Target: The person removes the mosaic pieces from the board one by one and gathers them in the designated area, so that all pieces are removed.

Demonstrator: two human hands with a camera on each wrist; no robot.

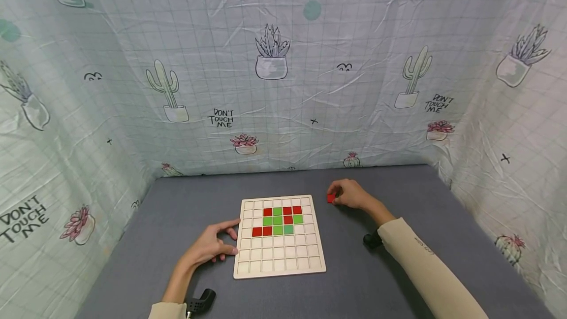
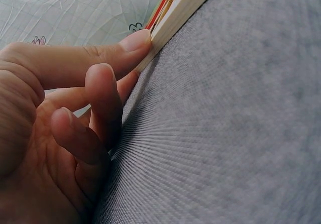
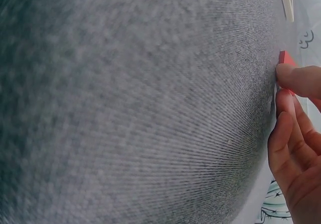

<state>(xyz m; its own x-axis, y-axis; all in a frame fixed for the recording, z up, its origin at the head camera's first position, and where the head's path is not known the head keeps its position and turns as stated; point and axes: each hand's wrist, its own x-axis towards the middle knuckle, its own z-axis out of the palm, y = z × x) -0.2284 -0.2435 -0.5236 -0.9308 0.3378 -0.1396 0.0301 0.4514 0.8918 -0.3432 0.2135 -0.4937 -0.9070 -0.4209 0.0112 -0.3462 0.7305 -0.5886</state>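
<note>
In the head view a pale wooden grid board [image 1: 283,265] lies on the grey surface, with red and green square tiles set in several of its upper cells. My left hand [image 1: 211,244] rests at the board's left edge, the tips of index finger and thumb touching it apart from each other. The left wrist view shows the thumb [image 2: 120,50] against the board's side [image 2: 175,23]. To the right of the board, my right hand [image 1: 353,195] pinches a red square tile [image 1: 330,198] close to the surface. In the right wrist view that tile [image 3: 287,58] is partly hidden by the thumb.
A grey cloth-like surface [image 1: 283,299] runs beneath everything. Behind and on both sides hangs a wrinkled curtain [image 1: 310,92] printed with potted plants. Black wrist devices sit by the left wrist [image 1: 201,302] and under the right forearm [image 1: 373,240].
</note>
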